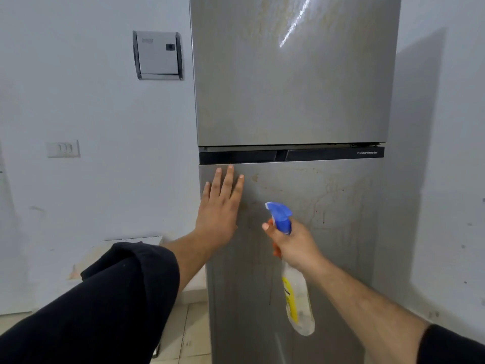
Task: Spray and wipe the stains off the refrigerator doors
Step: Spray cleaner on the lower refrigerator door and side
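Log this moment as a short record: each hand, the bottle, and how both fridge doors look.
left hand: flat on the lower door, near its top left corner, fingers straight
right hand: grips the spray bottle at its neck
spray bottle: blue head, clear body, yellow label; nozzle toward the lower door
upper door: shut, yellowish streaks
lower door: shut, brownish stains and drip marks
stage: stains still on both doors
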